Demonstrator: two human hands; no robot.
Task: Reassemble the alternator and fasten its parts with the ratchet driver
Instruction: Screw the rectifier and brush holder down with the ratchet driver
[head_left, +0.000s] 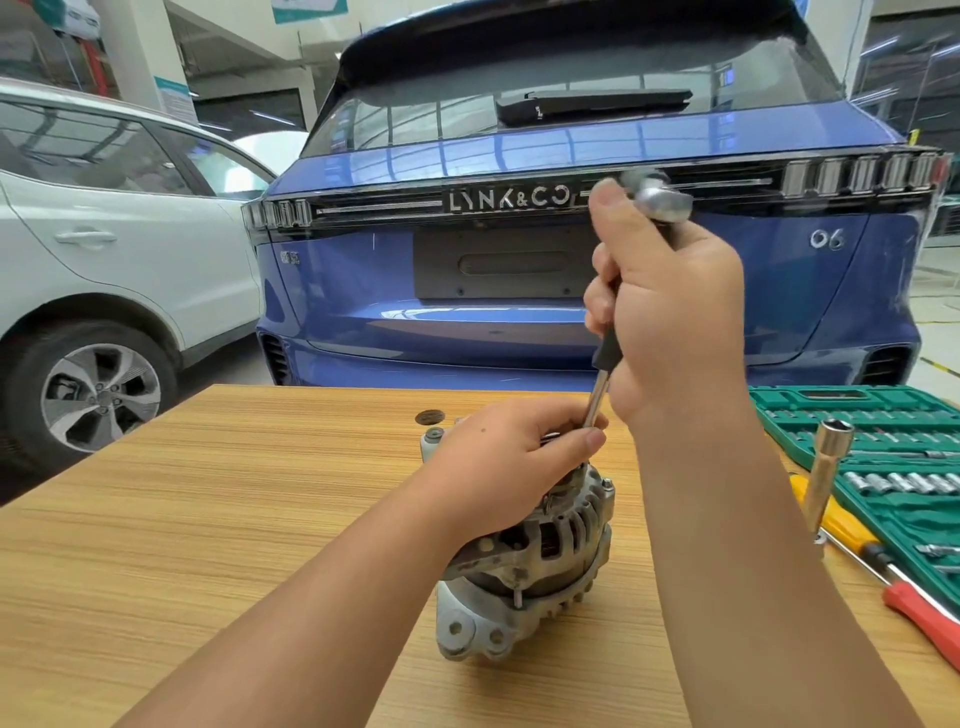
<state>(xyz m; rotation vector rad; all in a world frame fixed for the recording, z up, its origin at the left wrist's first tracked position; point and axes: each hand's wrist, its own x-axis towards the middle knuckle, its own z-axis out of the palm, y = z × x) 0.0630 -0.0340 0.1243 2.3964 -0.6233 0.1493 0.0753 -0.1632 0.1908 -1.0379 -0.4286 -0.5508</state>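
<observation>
A grey metal alternator stands on the wooden table, its finned housing facing me. My left hand lies over its top, thumb and fingers pinching the driver's steel shaft just above the housing. The ratchet driver stands nearly upright on the alternator's top, with a black grip and a chrome head that looks blurred. My right hand grips the black handle from the right. The driver's tip and the fastener under it are hidden by my left hand.
A green socket case lies open at the table's right edge. A tall chrome socket stands upright before it, beside a yellow-handled screwdriver and a red-handled tool. A blue car and a white car stand behind the table.
</observation>
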